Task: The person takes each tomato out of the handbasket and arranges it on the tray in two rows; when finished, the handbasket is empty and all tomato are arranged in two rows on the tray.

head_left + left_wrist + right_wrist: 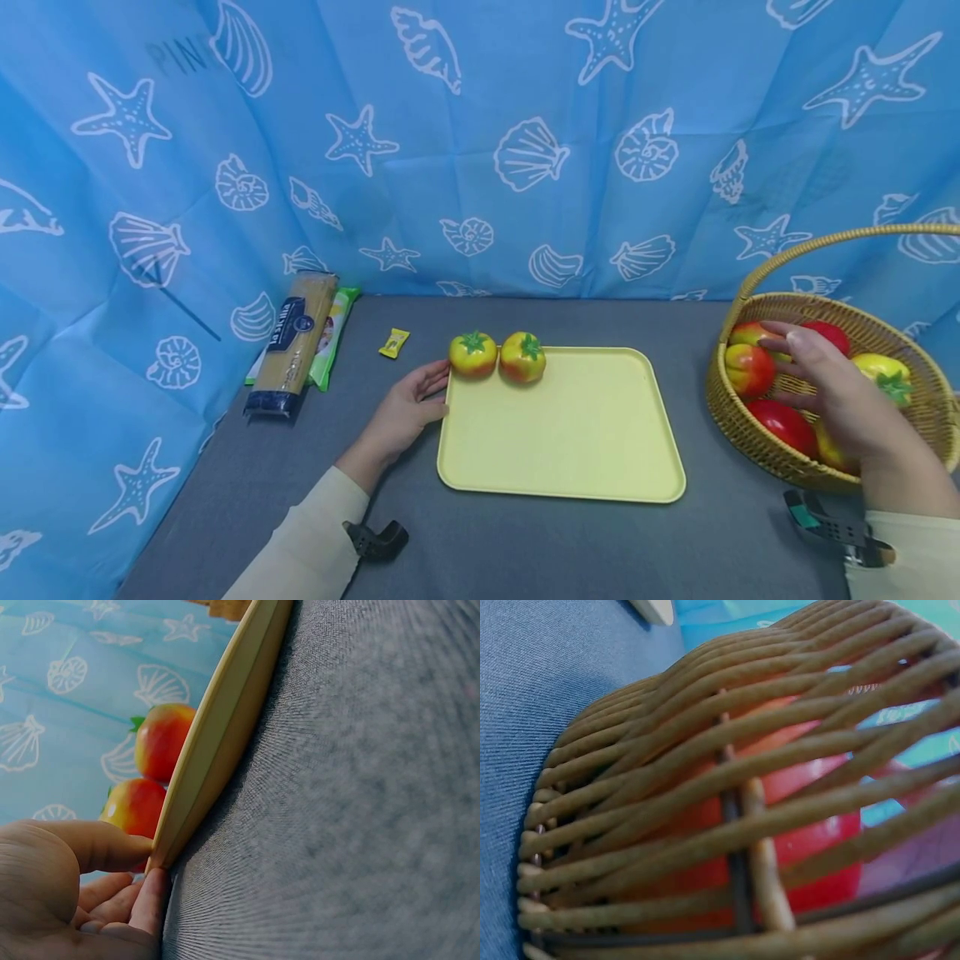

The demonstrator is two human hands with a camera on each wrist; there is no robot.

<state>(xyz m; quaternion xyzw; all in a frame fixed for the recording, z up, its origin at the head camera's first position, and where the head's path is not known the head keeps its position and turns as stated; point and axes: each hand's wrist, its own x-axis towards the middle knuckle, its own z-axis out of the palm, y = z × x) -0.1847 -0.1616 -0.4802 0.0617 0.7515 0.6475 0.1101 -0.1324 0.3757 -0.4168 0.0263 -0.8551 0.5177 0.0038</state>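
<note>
My left hand (pixel 401 412) pinches the left rim of a pale yellow tray (pixel 562 425). In the left wrist view, the thumb (pixel 112 846) lies against one side of the tray's edge and a finger against the other. Two yellow-red, tomato-like fruits with green leafy tops, a left one (pixel 472 357) and a right one (pixel 522 358), sit along the tray's far left rim. My right hand (pixel 847 400) reaches into a wicker basket (pixel 731 433), fingers spread above the fruit. Nearest its fingers are a yellow-red fruit (pixel 748 369) and a red fruit (pixel 783 425). Basket weave mostly blocks the right wrist view.
The basket's tall handle (pixel 817 242) arches over it, and a yellow fruit (pixel 885 375) lies inside. A pasta pack (pixel 296 342) overlaps a green packet (pixel 330 337) at the back left. A small yellow sachet (pixel 393 342) lies left of the tray. A blue curtain (pixel 450 167) hangs behind.
</note>
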